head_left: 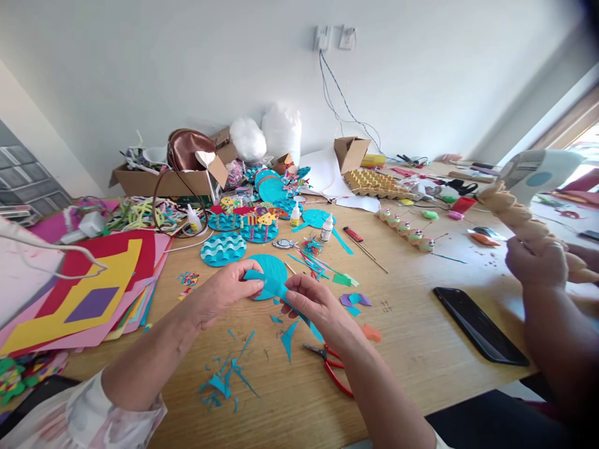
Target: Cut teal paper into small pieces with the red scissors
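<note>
- Head view: I see the left hand [231, 288] nearly closed, thumb and fingers pinching one end of a blue strip [255, 275].
- Right hand [316, 304] partly curled, thumb and fingers on same strip further along; its tail hangs out below.
- Strip sits between both hands, overlapping the near part of a blue disc [275, 265] in my view.
- Scissors [334, 375], red-handled, on table [276, 415] just beside right wrist.
- Blue scraps [221, 383] nearer me, right of left forearm.
- Glue bottle [326, 229] upright beyond disc.
- Phone [480, 324] flat, far right.
- Co-worker's hand [536, 262] grips a beige carton piece [509, 215].
</note>
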Available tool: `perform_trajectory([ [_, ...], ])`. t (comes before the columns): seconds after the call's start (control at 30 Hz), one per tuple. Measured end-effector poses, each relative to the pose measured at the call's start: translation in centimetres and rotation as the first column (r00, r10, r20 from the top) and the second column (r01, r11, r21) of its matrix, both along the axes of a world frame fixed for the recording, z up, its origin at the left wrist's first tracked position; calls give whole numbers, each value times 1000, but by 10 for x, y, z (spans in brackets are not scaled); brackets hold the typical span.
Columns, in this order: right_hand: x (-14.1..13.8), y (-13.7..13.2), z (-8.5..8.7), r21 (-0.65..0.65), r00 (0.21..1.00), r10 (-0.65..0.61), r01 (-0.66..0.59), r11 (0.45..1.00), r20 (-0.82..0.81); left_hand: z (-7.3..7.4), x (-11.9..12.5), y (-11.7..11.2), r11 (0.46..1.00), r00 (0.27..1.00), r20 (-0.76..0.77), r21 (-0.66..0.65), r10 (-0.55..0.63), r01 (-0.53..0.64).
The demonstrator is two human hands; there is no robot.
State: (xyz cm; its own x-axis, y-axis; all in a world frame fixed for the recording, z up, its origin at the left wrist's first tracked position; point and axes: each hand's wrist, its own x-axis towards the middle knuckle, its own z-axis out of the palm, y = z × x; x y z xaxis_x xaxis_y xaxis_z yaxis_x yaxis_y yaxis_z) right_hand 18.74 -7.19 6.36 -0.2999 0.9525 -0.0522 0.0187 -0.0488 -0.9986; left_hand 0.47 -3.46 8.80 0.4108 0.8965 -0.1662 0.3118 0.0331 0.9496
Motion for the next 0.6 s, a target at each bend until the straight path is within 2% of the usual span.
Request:
perform_trajectory([
  [0.17,2,4,-8,-17,999,-39,39,999,-3,1,0,0,996,999,47,-89,-2,6],
  [0.5,-2,16,-13,107,988,32,-48,993,151,7,0,4,993,993,-83,-89,-84,76],
  [0.6,-4,15,-12,107,980,11,-32,994,198,8,-2,7,990,993,-40,-101,-107,102],
])
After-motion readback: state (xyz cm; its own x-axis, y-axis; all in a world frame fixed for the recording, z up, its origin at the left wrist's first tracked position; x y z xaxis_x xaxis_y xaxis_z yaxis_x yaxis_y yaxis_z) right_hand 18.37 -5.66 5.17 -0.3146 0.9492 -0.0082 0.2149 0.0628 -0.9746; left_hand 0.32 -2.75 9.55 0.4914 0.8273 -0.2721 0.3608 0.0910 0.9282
